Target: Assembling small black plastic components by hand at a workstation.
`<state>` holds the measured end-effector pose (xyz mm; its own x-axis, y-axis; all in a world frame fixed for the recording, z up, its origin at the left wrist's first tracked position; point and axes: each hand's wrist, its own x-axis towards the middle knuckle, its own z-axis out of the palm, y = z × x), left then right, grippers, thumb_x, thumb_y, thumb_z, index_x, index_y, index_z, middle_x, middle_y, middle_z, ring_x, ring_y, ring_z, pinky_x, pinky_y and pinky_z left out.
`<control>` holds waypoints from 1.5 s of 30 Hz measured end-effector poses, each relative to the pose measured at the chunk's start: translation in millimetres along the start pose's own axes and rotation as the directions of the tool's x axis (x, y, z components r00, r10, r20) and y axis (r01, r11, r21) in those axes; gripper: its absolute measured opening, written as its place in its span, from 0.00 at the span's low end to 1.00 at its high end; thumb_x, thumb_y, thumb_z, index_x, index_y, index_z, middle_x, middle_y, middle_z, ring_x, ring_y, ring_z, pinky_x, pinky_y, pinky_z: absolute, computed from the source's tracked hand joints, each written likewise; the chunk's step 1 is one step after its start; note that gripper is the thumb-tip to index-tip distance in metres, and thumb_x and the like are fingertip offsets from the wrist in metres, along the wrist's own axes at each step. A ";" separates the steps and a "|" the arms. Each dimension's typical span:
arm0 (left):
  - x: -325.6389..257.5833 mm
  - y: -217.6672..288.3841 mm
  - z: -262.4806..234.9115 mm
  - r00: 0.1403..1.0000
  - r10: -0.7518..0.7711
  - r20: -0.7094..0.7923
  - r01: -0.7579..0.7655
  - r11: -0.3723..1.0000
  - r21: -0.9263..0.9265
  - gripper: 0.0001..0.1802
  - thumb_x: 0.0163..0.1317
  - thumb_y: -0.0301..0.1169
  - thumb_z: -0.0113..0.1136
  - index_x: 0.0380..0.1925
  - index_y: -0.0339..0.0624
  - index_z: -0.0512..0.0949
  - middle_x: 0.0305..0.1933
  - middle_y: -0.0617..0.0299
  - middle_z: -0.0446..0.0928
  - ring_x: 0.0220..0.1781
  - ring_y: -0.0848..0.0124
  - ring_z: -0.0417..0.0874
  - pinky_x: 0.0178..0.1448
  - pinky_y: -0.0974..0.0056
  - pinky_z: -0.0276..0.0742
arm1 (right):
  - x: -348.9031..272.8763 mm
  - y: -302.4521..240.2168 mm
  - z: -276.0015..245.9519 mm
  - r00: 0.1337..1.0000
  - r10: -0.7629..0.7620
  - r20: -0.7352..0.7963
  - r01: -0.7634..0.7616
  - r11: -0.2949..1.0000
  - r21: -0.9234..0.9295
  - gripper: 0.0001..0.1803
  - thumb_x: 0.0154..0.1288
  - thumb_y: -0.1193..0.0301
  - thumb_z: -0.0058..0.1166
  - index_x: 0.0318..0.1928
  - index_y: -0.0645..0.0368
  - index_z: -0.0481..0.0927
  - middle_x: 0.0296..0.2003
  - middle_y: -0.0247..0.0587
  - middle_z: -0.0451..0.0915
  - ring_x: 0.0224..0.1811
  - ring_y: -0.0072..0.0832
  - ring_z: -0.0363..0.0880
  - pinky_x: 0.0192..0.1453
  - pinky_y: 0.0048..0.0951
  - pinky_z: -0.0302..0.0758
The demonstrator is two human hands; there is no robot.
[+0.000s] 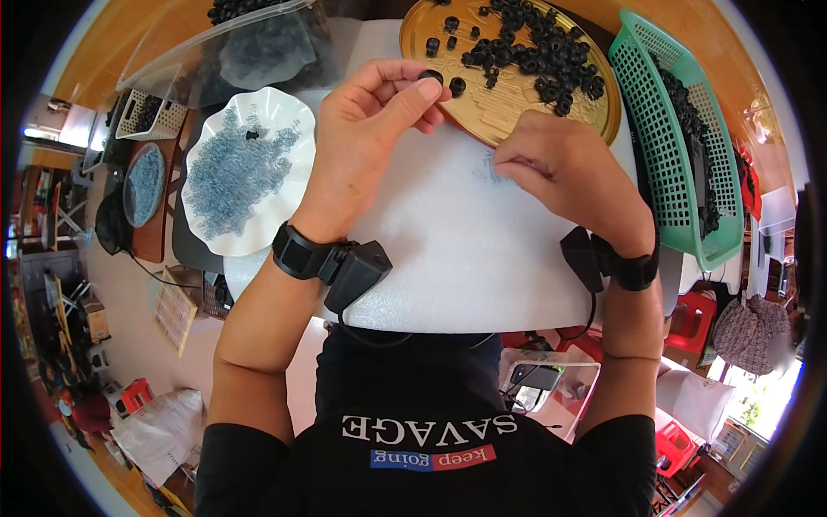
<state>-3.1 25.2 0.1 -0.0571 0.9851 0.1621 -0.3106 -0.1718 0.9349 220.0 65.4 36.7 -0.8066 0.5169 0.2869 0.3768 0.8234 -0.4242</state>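
My left hand (372, 129) pinches a small black rubber ring (430, 77) between thumb and fingers, at the near edge of a round gold tray (482, 121). The tray holds several more black rings (534, 52). My right hand (564, 168) rests on the white foam sheet (448, 258) with its fingertips closed over a small cluster of tiny blue-grey rings (488, 168). Each wrist wears a black band with a small device.
A white scalloped plate (215, 233) heaped with blue-grey rings (237, 168) sits left of my left hand. A green plastic basket (668, 121) of black parts stands at the right. A clear plastic bag (250, 43) lies at the back left.
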 end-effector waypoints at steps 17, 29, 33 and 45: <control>-6.4 8.0 6.4 0.980 -0.042 0.194 0.036 0.999 0.036 0.13 0.63 0.24 0.58 0.48 0.34 0.76 0.42 0.55 0.82 0.37 0.74 0.80 0.46 0.69 0.77 | 3.0 -19.4 21.6 0.999 -0.034 0.010 0.035 0.982 -0.185 0.05 0.49 0.75 0.61 0.27 0.58 0.77 0.28 0.38 0.75 0.27 0.36 0.77 0.29 0.34 0.73; -12.6 9.4 13.0 0.970 -0.051 0.239 0.019 0.991 0.131 0.14 0.61 0.21 0.61 0.48 0.36 0.76 0.40 0.60 0.79 0.38 0.77 0.78 0.47 0.72 0.76 | 6.3 -25.6 -13.3 0.906 0.420 -0.053 -0.236 0.605 0.760 0.05 0.60 0.77 0.62 0.36 0.63 0.80 0.27 0.26 0.77 0.30 0.11 0.73 0.33 0.15 0.70; -11.2 1.3 12.7 0.968 -0.031 0.248 -0.005 0.990 0.144 0.13 0.60 0.23 0.62 0.46 0.36 0.79 0.40 0.65 0.80 0.38 0.80 0.78 0.46 0.75 0.74 | 5.9 -20.0 -14.0 0.904 0.421 0.069 -0.332 0.593 0.734 0.05 0.61 0.76 0.62 0.36 0.64 0.81 0.28 0.28 0.78 0.29 0.12 0.72 0.33 0.15 0.70; -12.9 5.8 14.7 0.946 0.026 0.322 -0.154 0.911 0.381 0.11 0.58 0.24 0.64 0.42 0.37 0.80 0.33 0.64 0.79 0.35 0.77 0.78 0.40 0.72 0.75 | 3.1 -15.2 -9.2 0.901 0.418 0.119 -0.379 0.620 0.687 0.06 0.60 0.74 0.63 0.34 0.63 0.80 0.25 0.29 0.78 0.26 0.13 0.71 0.31 0.16 0.69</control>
<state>9.9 11.6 8.0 0.2436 0.9289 0.2790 0.0876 -0.3076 0.9475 216.0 56.7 51.9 -0.6232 0.7818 -0.0213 0.2262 0.1541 -0.9618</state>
